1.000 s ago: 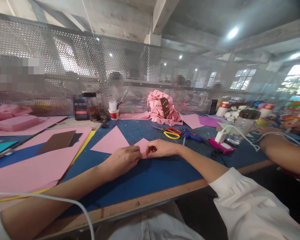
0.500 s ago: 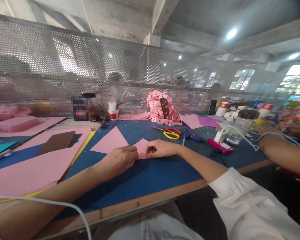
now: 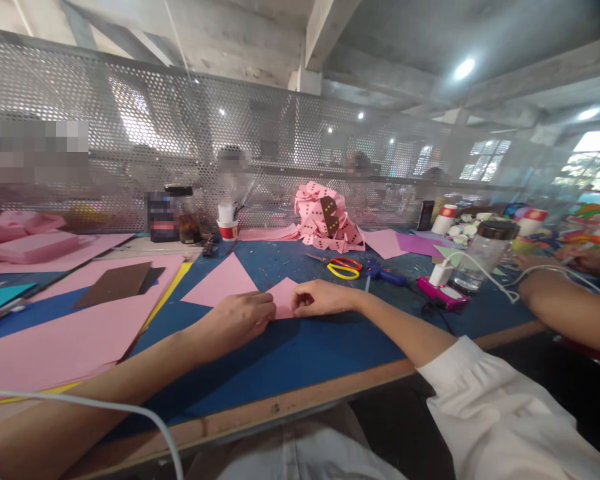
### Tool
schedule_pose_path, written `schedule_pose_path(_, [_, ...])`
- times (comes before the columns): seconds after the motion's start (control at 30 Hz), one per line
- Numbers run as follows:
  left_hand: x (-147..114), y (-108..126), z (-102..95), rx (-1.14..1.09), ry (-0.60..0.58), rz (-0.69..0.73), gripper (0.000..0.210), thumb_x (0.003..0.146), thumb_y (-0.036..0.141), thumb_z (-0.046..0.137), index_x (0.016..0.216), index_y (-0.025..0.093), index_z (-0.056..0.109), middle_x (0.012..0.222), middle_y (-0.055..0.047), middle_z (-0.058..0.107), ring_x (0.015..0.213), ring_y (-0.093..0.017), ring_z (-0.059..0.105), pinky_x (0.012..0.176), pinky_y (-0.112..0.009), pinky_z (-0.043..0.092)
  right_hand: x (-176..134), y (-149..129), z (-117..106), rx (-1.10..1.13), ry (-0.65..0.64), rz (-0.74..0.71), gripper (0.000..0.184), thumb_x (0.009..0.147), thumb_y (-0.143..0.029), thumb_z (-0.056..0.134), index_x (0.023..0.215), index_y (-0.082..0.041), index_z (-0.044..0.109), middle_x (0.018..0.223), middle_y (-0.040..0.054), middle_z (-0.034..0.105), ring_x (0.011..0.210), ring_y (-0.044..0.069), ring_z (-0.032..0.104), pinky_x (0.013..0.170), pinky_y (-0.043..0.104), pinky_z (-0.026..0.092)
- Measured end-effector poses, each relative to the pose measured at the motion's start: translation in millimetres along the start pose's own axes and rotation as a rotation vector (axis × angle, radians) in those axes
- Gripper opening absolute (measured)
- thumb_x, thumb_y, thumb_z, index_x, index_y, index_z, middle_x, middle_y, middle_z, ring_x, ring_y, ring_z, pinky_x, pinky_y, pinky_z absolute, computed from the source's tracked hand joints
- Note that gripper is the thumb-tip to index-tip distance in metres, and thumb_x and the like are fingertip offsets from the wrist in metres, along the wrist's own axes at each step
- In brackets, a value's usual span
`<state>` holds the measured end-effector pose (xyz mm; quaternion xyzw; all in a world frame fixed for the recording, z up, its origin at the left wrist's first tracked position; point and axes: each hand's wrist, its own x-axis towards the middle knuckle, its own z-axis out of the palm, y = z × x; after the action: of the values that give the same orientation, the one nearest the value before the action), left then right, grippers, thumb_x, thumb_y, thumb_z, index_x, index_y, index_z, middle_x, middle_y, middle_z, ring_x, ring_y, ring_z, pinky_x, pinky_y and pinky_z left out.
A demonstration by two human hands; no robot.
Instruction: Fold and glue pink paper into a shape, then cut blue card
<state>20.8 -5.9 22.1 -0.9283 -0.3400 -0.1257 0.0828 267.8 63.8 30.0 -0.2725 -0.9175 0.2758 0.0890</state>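
A small piece of pink paper [image 3: 286,303] lies on the blue tabletop between my two hands. Its left edge is under the curled fingers of my left hand [image 3: 243,315], closed on it. From the other side, the bent fingers of my right hand [image 3: 320,298] pinch its right edge. The fingertips of both hands are partly hidden. Just behind my left hand rests a larger pink paper sheet [image 3: 223,280] with a pointed top, flat on the table.
Scissors [image 3: 344,268] and a blue glue gun [image 3: 384,274] lie beyond my right hand. A magenta device [image 3: 443,294] and a glass bottle [image 3: 487,257] stand to the right, near another person's arm [image 3: 567,303]. Large pink sheets [image 3: 65,330] cover the left; dotted pink paper pieces [image 3: 315,217] are piled behind.
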Motion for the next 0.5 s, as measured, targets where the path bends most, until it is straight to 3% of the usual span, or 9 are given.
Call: schedule_pose_path(0.5, [-1.4, -2.4, -2.1, -0.010, -0.010, 0.005, 0.020, 0.089, 0.005, 0.047, 0.086, 0.021, 0.059, 0.085, -0.001, 0.064, 0.080, -0.018, 0.062, 0.069, -0.027, 0.045, 0.6, 2.4, 1.2, -0.003, 0.001, -0.003, 0.014, 0.086, -0.028, 0.070, 0.094, -0.016, 0.070, 0.087, 0.0017, 0.068, 0.077, 0.013, 0.059, 0.069, 0.023, 0.043])
